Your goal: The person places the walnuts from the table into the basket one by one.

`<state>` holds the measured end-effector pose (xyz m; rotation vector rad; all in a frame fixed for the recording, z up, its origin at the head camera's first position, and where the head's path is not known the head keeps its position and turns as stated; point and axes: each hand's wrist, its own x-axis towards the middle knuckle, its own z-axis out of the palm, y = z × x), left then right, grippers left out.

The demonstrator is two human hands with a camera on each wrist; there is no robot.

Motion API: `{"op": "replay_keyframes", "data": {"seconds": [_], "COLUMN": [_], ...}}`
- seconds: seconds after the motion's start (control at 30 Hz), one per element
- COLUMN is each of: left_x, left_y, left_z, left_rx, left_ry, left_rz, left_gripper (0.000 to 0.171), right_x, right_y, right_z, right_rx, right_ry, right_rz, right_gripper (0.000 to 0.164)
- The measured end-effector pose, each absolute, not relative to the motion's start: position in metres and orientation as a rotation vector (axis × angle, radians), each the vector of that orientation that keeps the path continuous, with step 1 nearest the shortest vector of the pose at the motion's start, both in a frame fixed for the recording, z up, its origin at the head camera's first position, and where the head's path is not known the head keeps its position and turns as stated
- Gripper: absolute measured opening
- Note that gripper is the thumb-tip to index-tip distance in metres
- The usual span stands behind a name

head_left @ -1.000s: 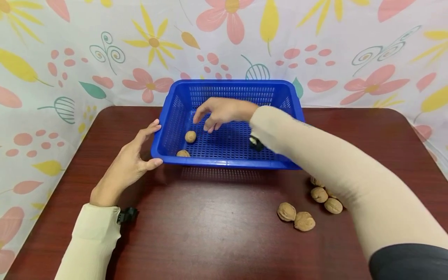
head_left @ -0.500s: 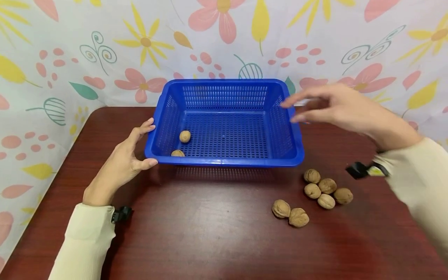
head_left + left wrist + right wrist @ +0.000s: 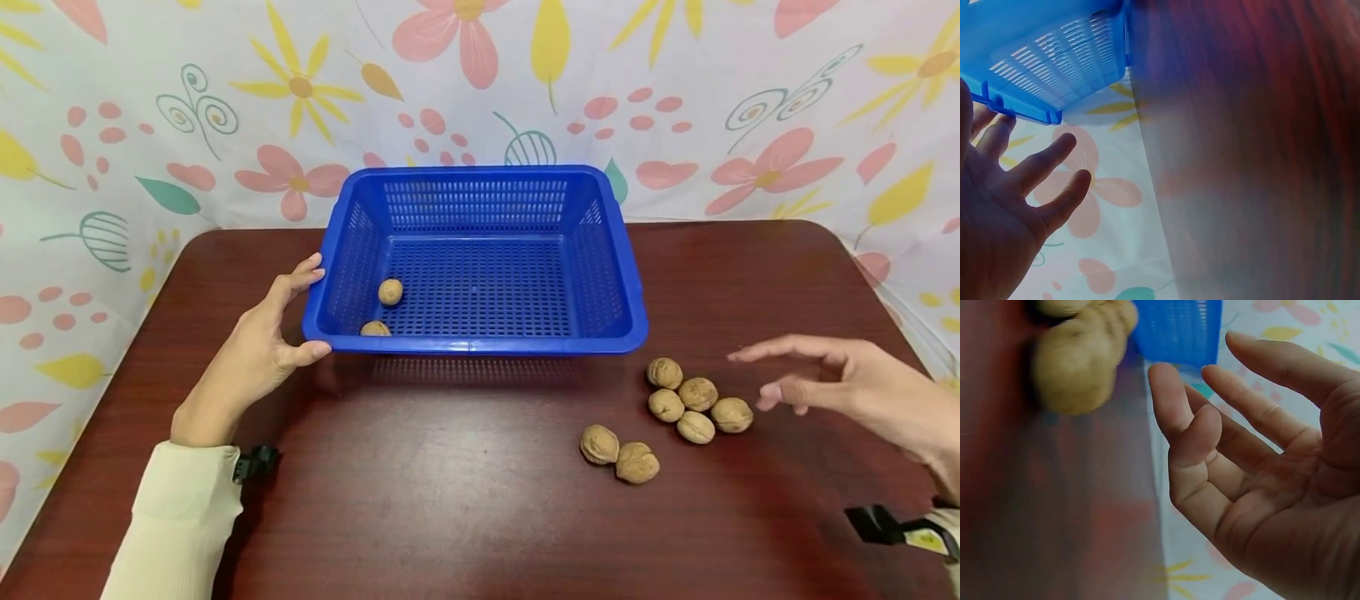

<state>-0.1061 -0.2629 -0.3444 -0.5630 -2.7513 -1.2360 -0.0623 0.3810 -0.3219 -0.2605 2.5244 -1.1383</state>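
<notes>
Head view: the left hand [image 3: 247, 354], fingers spread, touches the blue basket [image 3: 468, 343] at nine o'clock; two walnuts [image 3: 390, 292] lie inside toward eight, one partly behind the front wall. Five loose walnuts [image 3: 698, 393] sit at four, a pair of walnuts [image 3: 637, 463] at five. Left wrist: fingers [image 3: 1047, 162] fanned out. Right wrist: the right hand [image 3: 1266, 462] hangs unclosed, blurred walnuts at its ten o'clock.

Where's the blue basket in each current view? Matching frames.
Head: the blue basket sits upper centre, entirely inside the frame.
Left wrist: basket at upper left, cut off, above the left hand.
Right wrist: basket at top centre, cut off, right of the walnuts.
Shared landmark: the floral backdrop.
</notes>
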Motion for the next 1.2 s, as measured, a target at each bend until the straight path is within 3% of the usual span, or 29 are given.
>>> {"op": "replay_keyframes", "data": {"seconds": [0.63,1.2], "left_x": [-0.105,-0.105], "left_y": [-0.262,-0.262], "left_z": [-0.343,-0.342], "left_rx": [-0.539,-0.551], "left_ry": [-2.777,-2.77], "left_rz": [-1.26,-1.268], "left_gripper": [0.09,0.084], "right_x": [-0.033,-0.027], "right_y": [0.382,0.37], "right_z": [-0.373,-0.372], "right_rx": [-0.112,-0.031], "right_ry": [2.183,2.273], "right_rz": [-1.548,-1.626], "right_gripper": [0.043,0.034]}}
